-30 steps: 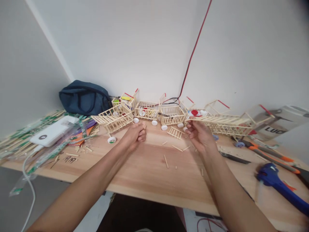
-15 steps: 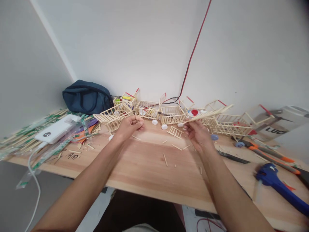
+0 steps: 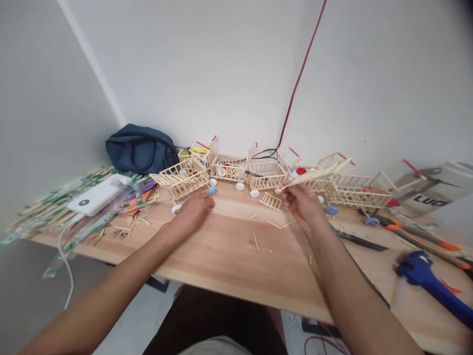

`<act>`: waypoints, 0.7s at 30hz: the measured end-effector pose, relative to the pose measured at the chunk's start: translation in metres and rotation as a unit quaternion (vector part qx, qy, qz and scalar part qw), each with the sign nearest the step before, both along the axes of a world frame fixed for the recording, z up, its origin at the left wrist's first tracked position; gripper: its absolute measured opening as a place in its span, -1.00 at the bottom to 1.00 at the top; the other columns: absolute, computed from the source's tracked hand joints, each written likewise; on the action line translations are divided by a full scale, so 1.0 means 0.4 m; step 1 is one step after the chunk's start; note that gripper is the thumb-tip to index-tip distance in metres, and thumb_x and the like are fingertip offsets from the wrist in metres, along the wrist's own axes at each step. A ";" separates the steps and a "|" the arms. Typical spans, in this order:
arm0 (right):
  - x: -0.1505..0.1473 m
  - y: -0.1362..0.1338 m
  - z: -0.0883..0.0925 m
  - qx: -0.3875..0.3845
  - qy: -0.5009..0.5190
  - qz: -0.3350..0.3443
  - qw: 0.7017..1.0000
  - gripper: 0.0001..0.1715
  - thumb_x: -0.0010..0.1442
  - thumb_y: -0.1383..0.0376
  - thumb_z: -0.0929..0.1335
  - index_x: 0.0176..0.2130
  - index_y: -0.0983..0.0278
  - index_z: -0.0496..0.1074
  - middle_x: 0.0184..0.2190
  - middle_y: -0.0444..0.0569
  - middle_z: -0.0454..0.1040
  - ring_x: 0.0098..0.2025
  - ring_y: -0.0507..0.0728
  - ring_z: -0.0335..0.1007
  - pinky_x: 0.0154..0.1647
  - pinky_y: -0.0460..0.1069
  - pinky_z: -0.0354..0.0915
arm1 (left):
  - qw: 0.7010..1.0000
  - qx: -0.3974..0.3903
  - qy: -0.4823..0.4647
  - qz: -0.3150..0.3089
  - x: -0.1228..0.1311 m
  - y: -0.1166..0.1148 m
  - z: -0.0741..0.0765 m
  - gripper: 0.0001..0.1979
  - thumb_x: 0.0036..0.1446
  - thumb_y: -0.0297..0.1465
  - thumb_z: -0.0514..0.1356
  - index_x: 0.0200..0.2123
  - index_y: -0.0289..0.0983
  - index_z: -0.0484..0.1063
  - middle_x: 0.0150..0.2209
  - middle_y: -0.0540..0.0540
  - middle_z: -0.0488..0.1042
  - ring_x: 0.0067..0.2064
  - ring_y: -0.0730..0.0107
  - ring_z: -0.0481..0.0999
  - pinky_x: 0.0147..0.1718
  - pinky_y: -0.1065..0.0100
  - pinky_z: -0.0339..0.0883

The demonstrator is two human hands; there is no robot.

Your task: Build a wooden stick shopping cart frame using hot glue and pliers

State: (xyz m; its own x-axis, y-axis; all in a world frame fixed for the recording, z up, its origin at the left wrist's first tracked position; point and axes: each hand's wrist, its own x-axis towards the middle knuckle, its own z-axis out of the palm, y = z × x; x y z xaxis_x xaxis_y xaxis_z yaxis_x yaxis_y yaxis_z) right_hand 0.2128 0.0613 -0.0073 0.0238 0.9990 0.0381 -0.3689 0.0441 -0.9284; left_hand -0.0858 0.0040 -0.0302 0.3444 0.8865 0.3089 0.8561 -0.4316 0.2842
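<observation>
In my right hand is a bundle of thin bamboo sticks, pinched at one end and slanting up to the right. My left hand is low over the table, back upward, beside a small stick piece; its fingertips are hidden and slightly blurred. Just behind it stands a small stick-built cart with bottle-cap wheels, one of them a blue cap. Between the hands lies a ladder-like stick panel. Several short stick pieces are scattered on the wooden table.
More stick carts with red handles line the wall. At left are a blue pouch, a white power bank and wrapped sticks. At right lie a black blade-like tool, orange-handled pliers and a blue glue gun.
My left hand has moved down toward the table, turning palm-down, and its fingertips are out of sight. My right hand keeps the sticks in nearly the same place. The view has shifted slightly.
</observation>
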 end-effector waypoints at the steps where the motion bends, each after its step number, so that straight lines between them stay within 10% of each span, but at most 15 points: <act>1: 0.000 0.000 0.001 0.000 0.002 0.000 1.000 -0.69 -0.26 0.21 0.56 -0.44 0.23 0.52 -0.56 -0.21 0.44 -0.56 -0.10 0.28 -0.66 -0.22 0.13 | 1.000 -0.004 0.015 -0.001 0.003 0.002 -0.004 -0.84 0.09 -0.56 0.08 -0.47 -0.29 0.40 -0.34 -0.16 0.48 -0.20 0.20 0.40 -0.17 0.25 0.21; 8: 0.006 -0.001 0.003 0.007 0.006 -0.004 1.000 -0.64 -0.28 0.19 0.58 -0.42 0.24 0.52 -0.51 -0.21 0.45 -0.54 -0.11 0.27 -0.65 -0.23 0.15 | 0.995 -0.006 -0.089 0.043 0.002 -0.104 0.053 -0.83 0.23 -0.41 0.06 -0.40 -0.27 0.38 -0.39 -0.06 0.47 -0.30 0.31 0.40 -0.31 0.34 0.19; 21: 0.007 0.009 -0.009 0.004 -0.011 0.000 1.000 -0.63 -0.31 0.18 0.59 -0.45 0.24 0.51 -0.56 -0.20 0.44 -0.57 -0.10 0.27 -0.68 -0.23 0.13 | 0.939 0.025 -0.127 0.317 -0.296 -0.231 0.063 -0.68 0.07 -0.21 0.15 -0.16 -0.22 0.53 -0.23 -0.13 0.59 -0.27 0.15 0.52 -0.26 0.21 0.34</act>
State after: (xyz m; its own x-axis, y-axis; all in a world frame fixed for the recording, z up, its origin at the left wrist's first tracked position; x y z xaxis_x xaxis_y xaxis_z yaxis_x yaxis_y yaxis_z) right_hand 0.2154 0.0650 -0.0108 0.0230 0.9986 0.0474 -0.3476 0.0524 -0.9362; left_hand -0.2041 -0.0885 -0.0051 -0.3391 0.8707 0.3563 0.8525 0.1243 0.5077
